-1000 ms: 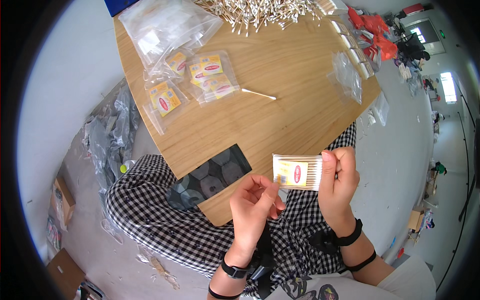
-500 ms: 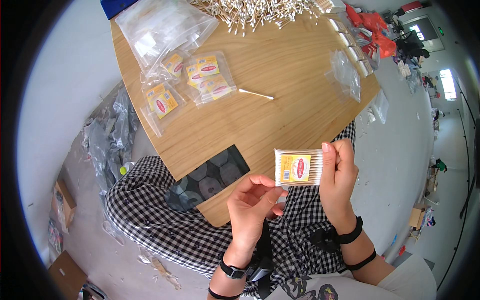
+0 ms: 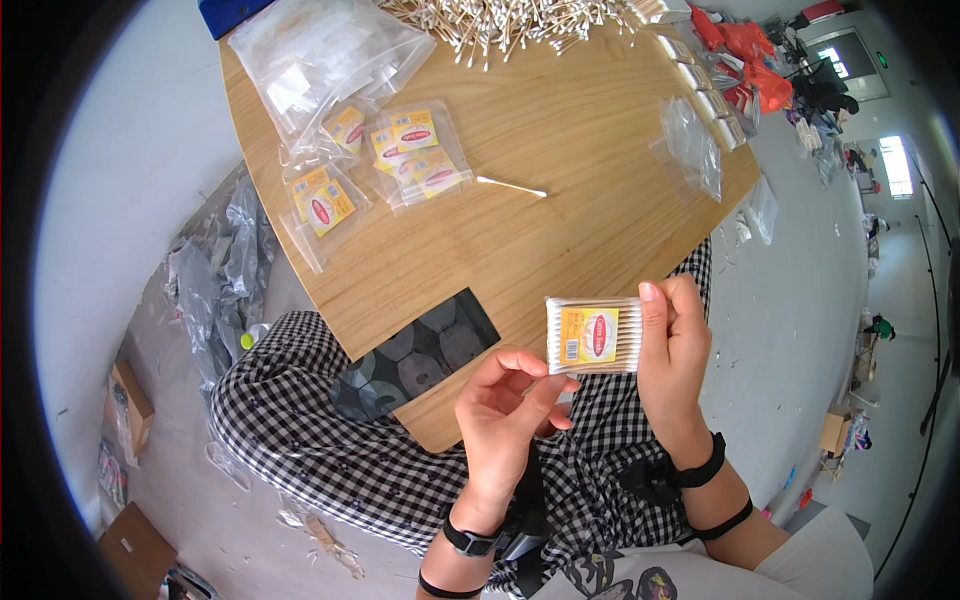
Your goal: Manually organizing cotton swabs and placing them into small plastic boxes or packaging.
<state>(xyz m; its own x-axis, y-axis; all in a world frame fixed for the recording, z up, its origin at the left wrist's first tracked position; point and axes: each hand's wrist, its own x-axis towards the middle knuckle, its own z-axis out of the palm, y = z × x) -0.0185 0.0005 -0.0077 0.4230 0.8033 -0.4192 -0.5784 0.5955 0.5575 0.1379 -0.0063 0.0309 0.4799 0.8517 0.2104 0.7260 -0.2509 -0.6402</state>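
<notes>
A flat clear pack of cotton swabs (image 3: 625,335) with a yellow label is held up over my lap, near the table's front edge. My right hand (image 3: 675,350) grips its right side, thumb in front and fingers behind. At the lower left corner of the pack, my left hand (image 3: 505,405) is closed, thumb and fingers pinched together against the corner. What lies between those fingertips is partly hidden. A single loose cotton swab (image 3: 512,186) lies on the wooden table (image 3: 560,240) beyond the pack.
Small bags of yellow labels (image 3: 420,160) and a large bag (image 3: 330,65) lie at the table's left. A heap of loose swabs (image 3: 510,25) covers the far edge. Finished-looking packs (image 3: 705,90) line the right edge beside clear bags (image 3: 690,150). A dark patterned sheet (image 3: 430,350) sits near me.
The pack and my right hand have shifted very slightly left. My left hand keeps its pinch at the corner, and the table's things lie as before.
</notes>
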